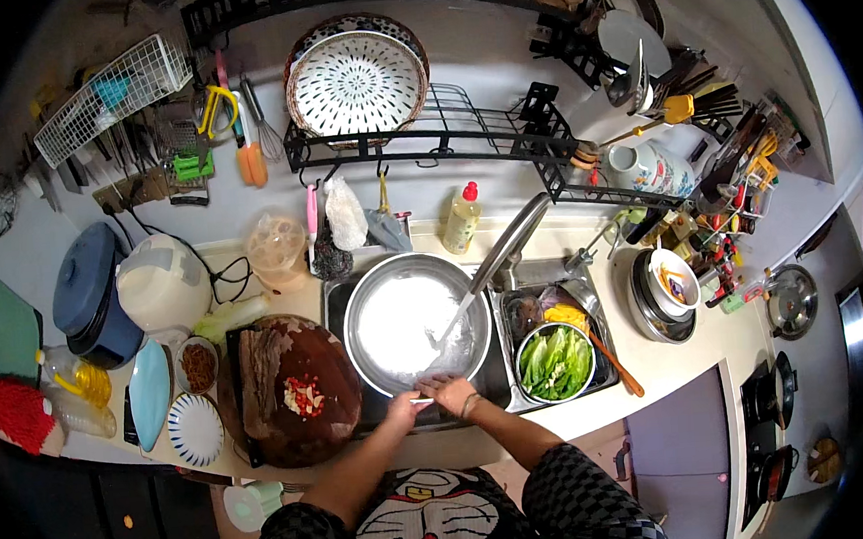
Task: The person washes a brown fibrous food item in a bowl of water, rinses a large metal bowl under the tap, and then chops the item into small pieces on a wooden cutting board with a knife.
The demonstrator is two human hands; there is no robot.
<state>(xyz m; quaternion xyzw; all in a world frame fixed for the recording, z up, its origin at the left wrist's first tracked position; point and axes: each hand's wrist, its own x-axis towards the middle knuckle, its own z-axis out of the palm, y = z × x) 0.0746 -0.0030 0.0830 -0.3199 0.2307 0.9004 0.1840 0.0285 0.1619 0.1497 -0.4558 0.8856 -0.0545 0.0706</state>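
Note:
A large stainless-steel basin [359,352] sits over the left sink bowl, and a stream of water from the faucet [504,243] runs into it. Just below the basin's near rim, my left hand [403,412] is closed around a thin white item [422,401], too small to identify. Close beside it, my right hand [448,394] reaches across the near rim, its fingers stretched out and a bracelet on the wrist; I see nothing in it. In the right sink bowl, a metal pot [522,393] holds green lettuce leaves [556,362].
Left stands a round wooden chopping board [338,431] with chopped garlic and red chili [304,397] and a cleaver [252,429]. A wooden-handled ladle [619,369] leans over the right sink. Stacked bowls [638,309] stand right. Above hangs a black wire rack [432,151]; dish soap [462,219] stands behind.

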